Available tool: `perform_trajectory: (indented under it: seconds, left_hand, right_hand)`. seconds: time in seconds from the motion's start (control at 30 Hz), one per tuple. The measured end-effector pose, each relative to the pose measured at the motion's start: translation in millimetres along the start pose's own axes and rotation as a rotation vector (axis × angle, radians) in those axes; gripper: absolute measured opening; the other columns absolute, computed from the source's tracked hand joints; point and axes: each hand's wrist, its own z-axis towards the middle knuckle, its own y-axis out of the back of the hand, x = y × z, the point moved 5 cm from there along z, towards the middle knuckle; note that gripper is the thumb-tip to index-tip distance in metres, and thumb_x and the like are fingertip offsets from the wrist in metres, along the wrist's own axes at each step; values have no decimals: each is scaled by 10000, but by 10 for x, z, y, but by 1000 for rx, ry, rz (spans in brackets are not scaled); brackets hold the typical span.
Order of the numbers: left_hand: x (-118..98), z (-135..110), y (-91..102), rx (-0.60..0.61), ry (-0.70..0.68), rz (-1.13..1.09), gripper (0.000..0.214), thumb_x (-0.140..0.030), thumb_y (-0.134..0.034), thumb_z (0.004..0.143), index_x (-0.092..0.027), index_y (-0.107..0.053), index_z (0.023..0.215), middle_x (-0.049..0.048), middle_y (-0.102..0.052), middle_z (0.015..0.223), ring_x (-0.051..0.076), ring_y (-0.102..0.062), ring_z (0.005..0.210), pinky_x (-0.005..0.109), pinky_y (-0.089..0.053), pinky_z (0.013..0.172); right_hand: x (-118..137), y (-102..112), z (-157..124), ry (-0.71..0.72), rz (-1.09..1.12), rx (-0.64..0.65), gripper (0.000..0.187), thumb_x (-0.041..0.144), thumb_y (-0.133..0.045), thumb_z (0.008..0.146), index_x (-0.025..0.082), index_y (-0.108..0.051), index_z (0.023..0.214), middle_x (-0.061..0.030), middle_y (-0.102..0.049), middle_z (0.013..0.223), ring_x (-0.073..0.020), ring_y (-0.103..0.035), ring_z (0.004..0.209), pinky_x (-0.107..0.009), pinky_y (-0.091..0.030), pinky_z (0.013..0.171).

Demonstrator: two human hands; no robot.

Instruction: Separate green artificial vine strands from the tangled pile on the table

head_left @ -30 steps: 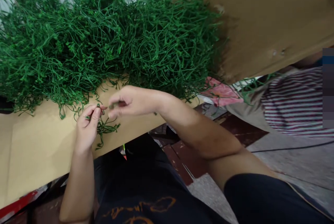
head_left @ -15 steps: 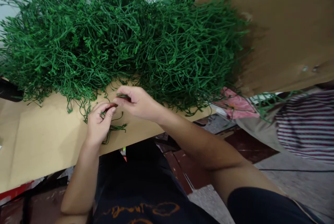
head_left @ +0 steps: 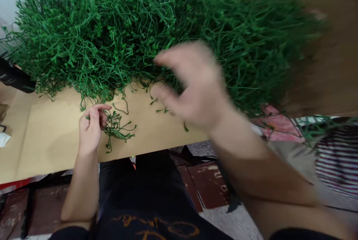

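Note:
My left hand (head_left: 91, 128) rests over the brown cardboard sheet (head_left: 50, 135), its fingers pinched on a small bunch of green plastic sprigs (head_left: 116, 130) that trails to its right. My right hand (head_left: 192, 83) is lifted and smeared by motion, fingers spread, reaching toward the big heap of green plastic stems (head_left: 140, 35) piled along the far side of the cardboard. I see nothing in the right hand.
A cardboard box flap (head_left: 330, 38) rises at the right. Another person in a striped shirt (head_left: 335, 158) sits at the right edge. A pink cloth (head_left: 274, 124) lies under the heap's right end. A few loose sprigs (head_left: 160, 107) lie on the cardboard.
My right hand has left my left hand, rising up and right toward the green heap. The left hand keeps its bunch. The camera has tilted toward the pile.

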Motion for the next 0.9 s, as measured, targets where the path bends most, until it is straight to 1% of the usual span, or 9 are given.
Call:
perform_trajectory:
  seconds: [0.03, 0.1, 0.2, 0.27, 0.37, 0.5, 0.6, 0.77, 0.9]
  left_hand:
    - [10, 31, -36, 3, 40, -78, 463, -557, -444, 832, -152, -661, 780, -30, -418, 461, 66, -357, 397, 202, -264, 372]
    - [6, 93, -109, 9, 102, -203, 484, -588, -425, 825, -162, -650, 775, -24, -458, 479, 62, -374, 382, 197, -279, 356]
    - [-20, 171, -155, -10, 138, -286, 490, -603, -402, 826, -177, -638, 780, -8, -530, 572, 63, -443, 429, 194, -343, 390]
    - [-32, 201, -128, -32, 102, -269, 476, -599, -404, 827, -185, -638, 805, 12, -583, 670, 79, -530, 543, 201, -417, 481]
    - [-28, 202, -67, -28, -16, -80, 393, -551, -510, 797, -197, -639, 912, 39, -636, 851, 120, -600, 790, 245, -478, 713]
    - [102, 141, -117, 166, -95, 296, 438, -482, -619, 742, -196, -605, 1073, 87, -620, 1067, 188, -571, 1003, 344, -438, 899]
    - [235, 111, -148, 260, -110, 488, 397, -468, -610, 746, -178, -642, 1015, 94, -649, 999, 211, -591, 930, 369, -450, 856]
    - [296, 145, -16, 113, -48, 514, 288, -423, -573, 780, -181, -678, 895, 50, -680, 825, 175, -601, 769, 293, -452, 712]
    - [280, 162, 60, 85, 0, 501, 246, -387, -569, 787, -173, -676, 846, 10, -640, 700, 133, -550, 649, 247, -415, 616]
  right_hand:
    - [74, -297, -103, 26, -9, 31, 602, 534, -609, 744, 201, -501, 1233, -126, -522, 1202, -288, -452, 1171, -501, -381, 998]
    - [169, -862, -252, 29, 103, 210, 705, 575, -636, 692, 137, -489, 1225, -161, -518, 1191, -285, -491, 1117, -475, -444, 933]
    - [100, -1223, -278, -143, 338, 228, 422, 444, -547, 819, 107, -538, 1073, -115, -586, 987, -183, -564, 897, -353, -496, 788]
    - [-52, -1201, -221, -301, 521, 113, 264, 381, -466, 872, 133, -554, 901, -46, -575, 809, -116, -541, 740, -279, -478, 697]
    - [-289, -1078, -173, -506, 826, -92, 316, 472, -526, 813, 160, -511, 770, 4, -532, 707, -76, -508, 661, -235, -465, 658]
    - [-464, -1101, -237, -740, 1100, -220, 425, 556, -663, 651, 177, -497, 752, 20, -537, 712, -71, -522, 659, -222, -482, 638]
    - [-523, -1162, -269, -784, 1144, -265, 420, 554, -673, 641, 179, -509, 738, 24, -539, 702, -64, -517, 647, -208, -473, 627]
    - [-617, -1180, -272, -799, 1200, -303, 344, 497, -627, 716, 181, -493, 740, 25, -534, 697, -64, -522, 633, -209, -467, 614]
    - [-620, -1098, -291, -826, 1249, -356, 276, 454, -597, 752, 191, -535, 810, 12, -577, 763, -70, -556, 697, -215, -489, 669]
